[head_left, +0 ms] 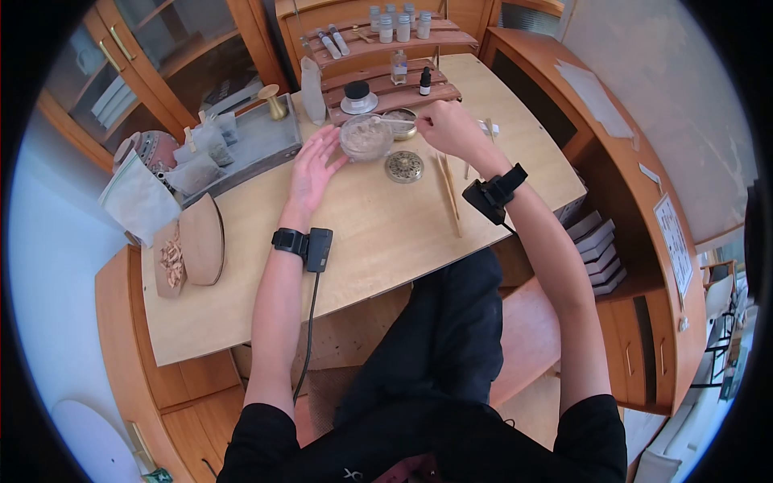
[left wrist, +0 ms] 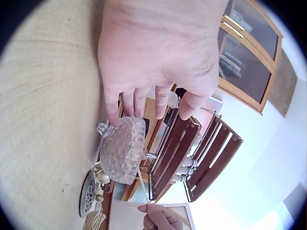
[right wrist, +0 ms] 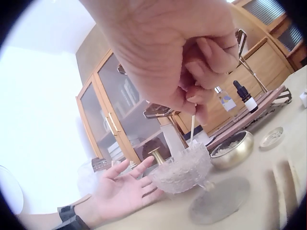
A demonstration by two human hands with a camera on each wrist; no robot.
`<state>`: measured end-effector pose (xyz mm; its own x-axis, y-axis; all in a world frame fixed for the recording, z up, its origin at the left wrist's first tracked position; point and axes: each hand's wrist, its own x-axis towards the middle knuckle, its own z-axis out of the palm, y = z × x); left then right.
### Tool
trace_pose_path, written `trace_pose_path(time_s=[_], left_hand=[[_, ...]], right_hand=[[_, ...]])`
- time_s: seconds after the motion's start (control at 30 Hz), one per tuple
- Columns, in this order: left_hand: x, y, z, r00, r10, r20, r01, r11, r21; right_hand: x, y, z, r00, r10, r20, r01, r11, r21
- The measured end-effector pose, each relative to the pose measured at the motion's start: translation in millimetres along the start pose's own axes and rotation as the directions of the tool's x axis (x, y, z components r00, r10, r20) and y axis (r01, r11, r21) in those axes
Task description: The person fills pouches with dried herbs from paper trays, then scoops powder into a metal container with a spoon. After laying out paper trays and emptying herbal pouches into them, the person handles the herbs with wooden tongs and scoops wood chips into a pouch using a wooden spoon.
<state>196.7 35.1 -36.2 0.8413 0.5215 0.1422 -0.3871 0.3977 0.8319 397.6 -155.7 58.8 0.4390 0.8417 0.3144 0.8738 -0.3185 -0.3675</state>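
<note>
A clear glass bowl (head_left: pixel 366 137) (left wrist: pixel 123 151) (right wrist: pixel 182 170) holds pale, greyish powder. My left hand (head_left: pixel 310 169) (left wrist: pixel 160 52) (right wrist: pixel 120 194) has its fingers extended against the bowl's side, palm up in the right wrist view. Above the bowl's other side, my right hand (head_left: pixel 457 133) (left wrist: pixel 162 218) (right wrist: pixel 192 62) pinches a thin pale stick (left wrist: pixel 143 184) (right wrist: pixel 193 129), whose lower end reaches the bowl and is hidden there. Just behind is a brass bowl (right wrist: pixel 233 151) with powder inside. A pierced metal lid (head_left: pixel 404 167) (left wrist: pixel 87 194) lies in front.
Long wooden tweezers (head_left: pixel 448 193) lie right of the lid. Behind stands a slatted wooden rack (head_left: pixel 394 40) with small bottles and a dropper bottle (head_left: pixel 425 80). A grey tray (head_left: pixel 241 157) with bags is at the left, near a wooden box (head_left: pixel 201 241) of small pieces.
</note>
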Motion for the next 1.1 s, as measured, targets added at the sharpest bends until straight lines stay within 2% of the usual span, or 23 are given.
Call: trace_pose_path(time_s=[0.23, 0.43, 0.5, 0.6, 1.0, 1.1], left_hand=[[-1, 0, 2, 1.000, -0.006, -0.002, 0.006, 1.000, 0.001], [0, 0, 1, 1.000, -0.014, -0.009, 0.014, 1.000, -0.003], [1, -2, 0, 1.000, -0.010, -0.007, 0.010, 1.000, -0.002], [1, -1, 2, 1.000, -0.011, -0.015, 0.012, 1.000, 0.004], [2, -2, 1, 1.000, -0.008, -0.003, 0.008, 1.000, 0.015], [1, -2, 2, 1.000, -0.004, -0.006, 0.004, 1.000, 0.026]], right_hand=[[4, 6, -4, 1.000, -0.010, -0.011, 0.010, 1.000, -0.003], [10, 30, -4, 0.994, -0.029, -0.108, 0.031, 0.999, 0.017], [6, 31, -3, 0.999, 0.037, -0.027, -0.040, 0.990, -0.132], [5, 40, 11, 0.999, 0.036, 0.005, -0.034, 0.975, -0.220], [-1, 41, -6, 0.993, 0.012, 0.119, 0.021, 0.961, -0.274], [0, 33, -4, 0.999, 0.021, 0.037, -0.011, 0.967, -0.256]])
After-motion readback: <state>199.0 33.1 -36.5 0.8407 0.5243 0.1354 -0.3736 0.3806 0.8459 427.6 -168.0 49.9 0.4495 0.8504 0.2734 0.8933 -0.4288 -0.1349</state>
